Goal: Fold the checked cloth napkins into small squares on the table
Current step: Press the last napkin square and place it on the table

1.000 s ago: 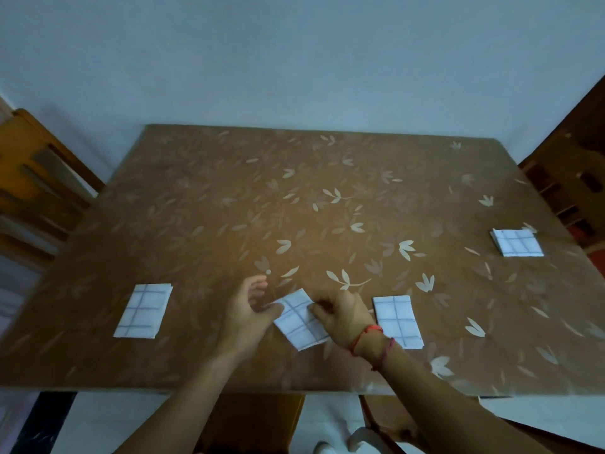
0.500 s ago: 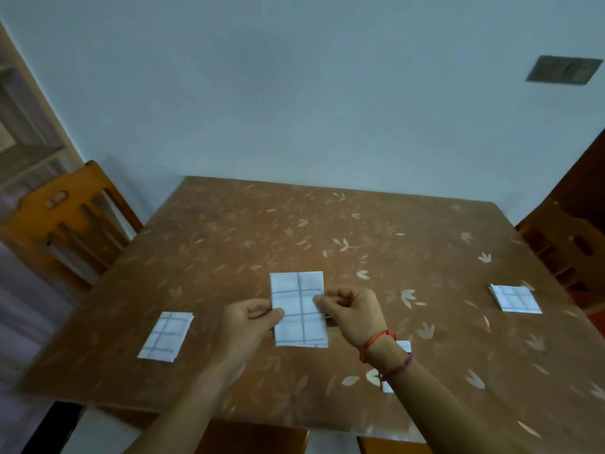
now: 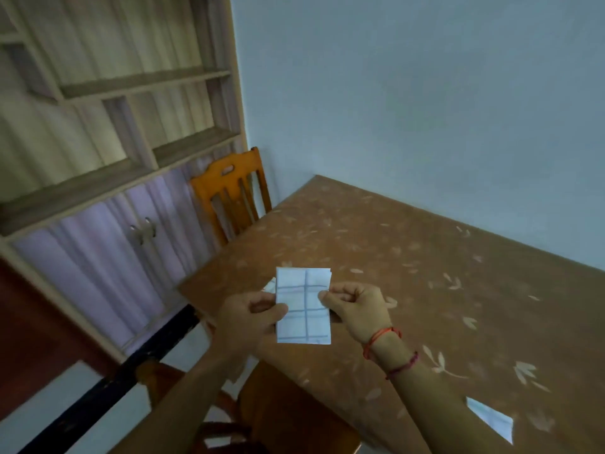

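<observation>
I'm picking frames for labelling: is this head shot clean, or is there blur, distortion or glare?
Head view: the held napkin, pinched by the left hand and right hand, is fairly sharp; the shelving and chair look smeared; the table looks skewed by the wide lens; light is dim and even, without glare.

This looks like a dining room in a home: under and beyond the fingers [image 3: 340,294] spreads a brown counter [image 3: 425,263] covered in a pale leaf-patterned sheet, set against a plain pale blue wall [image 3: 425,93]. Up and to the left of the fingers an orange wooden chair [image 3: 229,194] with a slatted back stands at the counter's far corner, and further left rises a built-in shelf unit [image 3: 137,83] with open wooden shelves above cupboard doors [image 3: 98,257] bearing small metal handles
</observation>
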